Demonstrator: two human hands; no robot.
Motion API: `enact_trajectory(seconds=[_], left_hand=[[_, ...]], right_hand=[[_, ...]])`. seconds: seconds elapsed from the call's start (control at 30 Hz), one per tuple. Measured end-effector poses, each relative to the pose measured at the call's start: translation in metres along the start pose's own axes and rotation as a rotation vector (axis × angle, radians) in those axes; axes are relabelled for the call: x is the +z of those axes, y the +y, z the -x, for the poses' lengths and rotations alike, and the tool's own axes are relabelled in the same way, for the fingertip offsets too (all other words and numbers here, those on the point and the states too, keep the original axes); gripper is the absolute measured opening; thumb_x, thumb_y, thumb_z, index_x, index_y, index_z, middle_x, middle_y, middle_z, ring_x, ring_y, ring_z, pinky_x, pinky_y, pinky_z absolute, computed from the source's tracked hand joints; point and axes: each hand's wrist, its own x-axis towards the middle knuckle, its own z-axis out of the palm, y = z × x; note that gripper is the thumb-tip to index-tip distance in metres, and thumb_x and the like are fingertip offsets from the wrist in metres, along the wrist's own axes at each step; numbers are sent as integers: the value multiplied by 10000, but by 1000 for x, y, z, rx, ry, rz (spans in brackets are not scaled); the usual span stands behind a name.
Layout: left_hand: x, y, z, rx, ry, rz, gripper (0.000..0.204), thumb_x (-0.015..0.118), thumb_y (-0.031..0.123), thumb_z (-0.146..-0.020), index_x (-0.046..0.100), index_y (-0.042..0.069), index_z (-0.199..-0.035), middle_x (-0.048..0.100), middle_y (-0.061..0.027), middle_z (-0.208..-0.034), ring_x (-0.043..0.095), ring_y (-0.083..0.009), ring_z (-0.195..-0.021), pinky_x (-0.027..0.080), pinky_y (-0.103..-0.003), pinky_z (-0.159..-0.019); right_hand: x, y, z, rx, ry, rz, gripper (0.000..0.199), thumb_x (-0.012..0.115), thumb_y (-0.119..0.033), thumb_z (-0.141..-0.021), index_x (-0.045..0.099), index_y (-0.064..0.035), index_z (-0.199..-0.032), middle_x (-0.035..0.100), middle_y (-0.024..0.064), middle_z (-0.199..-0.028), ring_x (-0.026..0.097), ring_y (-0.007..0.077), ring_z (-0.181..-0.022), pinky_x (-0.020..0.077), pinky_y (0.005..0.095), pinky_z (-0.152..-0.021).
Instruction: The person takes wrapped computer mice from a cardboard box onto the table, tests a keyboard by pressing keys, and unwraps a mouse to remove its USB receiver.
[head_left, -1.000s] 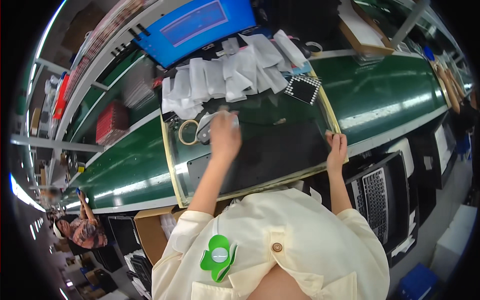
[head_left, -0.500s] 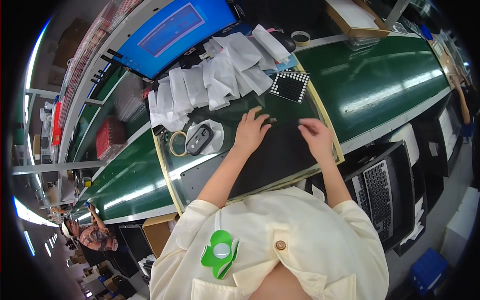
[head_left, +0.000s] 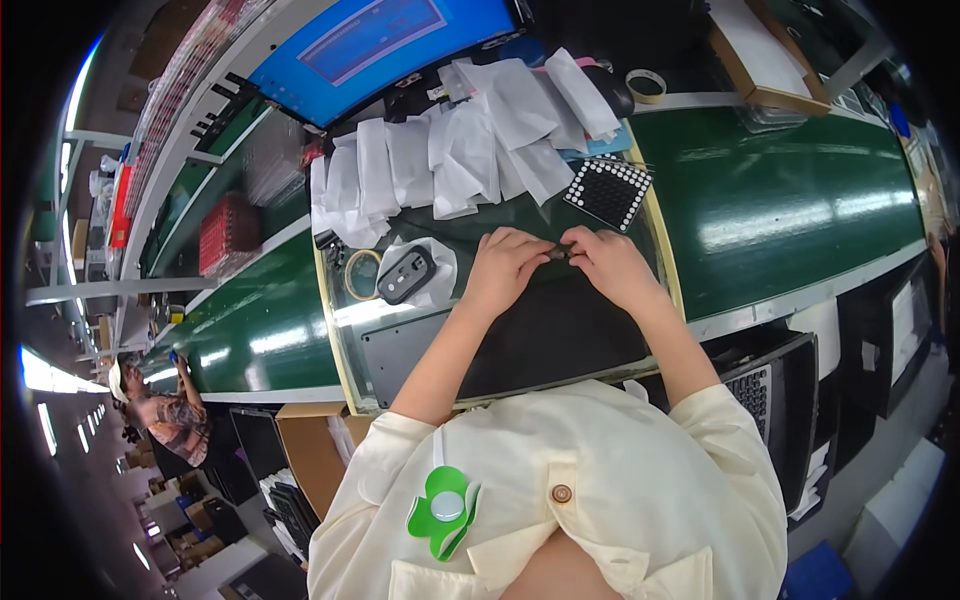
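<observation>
Over the dark work surface my left hand [head_left: 507,266] pinches a small dark piece [head_left: 559,255], too small to make out its kind. From the other side my right hand [head_left: 616,266] meets it, thumb and fingers closed on the same piece or on its end. Below both hands lies a flat black panel [head_left: 545,335], partly under my left forearm. A dark oval computer mouse [head_left: 407,275] rests on white wrapping [head_left: 437,288] to the left. Beyond my right hand is a black tray dotted with white round pieces [head_left: 608,192].
Several white pouches [head_left: 465,160] are heaped at the back, below a lit monitor [head_left: 370,45]. A tape roll [head_left: 362,275] lies left of the mouse, another [head_left: 646,86] at the far right. A yellow-edged frame [head_left: 668,240] borders my work area. At the far left stands another person [head_left: 165,415].
My right hand has moved left and inward, its fingers now meeting the small piece beside my left fingertips. My left hand has closed in on that piece. The whole view has shifted slightly.
</observation>
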Motion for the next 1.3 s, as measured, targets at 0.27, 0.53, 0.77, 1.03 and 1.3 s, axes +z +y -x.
enact_trajectory(seconds=[0.27, 0.53, 0.77, 1.03, 1.3], left_hand=[[4, -10, 0, -15, -72, 193, 200, 670, 101, -711, 664, 72, -908, 614, -38, -813, 538, -236, -835, 428, -344, -769], [-29, -3, 44, -118, -2, 123, 456, 661, 150, -763, 528, 118, -1199, 497, -117, -1225, 495, -308, -1081, 383, -363, -952], [-113, -53, 211, -640, 358, -443, 467, 605, 184, -823, 453, 33, -1237, 460, -191, -1220, 443, -374, -1089, 362, -427, -921], [-90, -68, 256, -970, 488, -47, 309, 590, 211, -846, 586, -33, -1035, 523, -159, -1101, 517, -314, -1010, 417, -347, -860], [-93, -70, 257, -936, 498, -58, 309, 635, 236, -805, 616, -14, -985, 559, -155, -1062, 553, -304, -957, 456, -343, -777]], right_hand=[[-6, 6, -9, 12, -105, -253, 257, 683, -79, -682, 549, -51, -900, 638, 74, -672, 620, 255, -650, 483, 320, -617], [-3, -5, 69, 163, 94, 26, 401, 714, -129, -665, 588, -123, -1046, 580, 83, -1131, 487, 254, -1140, 381, 352, -944], [6, -19, 138, 444, 119, -168, 757, 724, -63, -559, 472, -151, -1266, 356, 169, -1371, 302, 328, -1289, 298, 378, -1031], [9, -30, 114, 570, 53, 125, 1089, 819, -124, -418, 300, -168, -1374, 407, 159, -1102, 449, 334, -1051, 385, 392, -926], [5, -14, 118, 605, 28, -86, 1122, 762, 4, -379, 287, -145, -1385, 361, 179, -1234, 397, 331, -1182, 322, 375, -1021]])
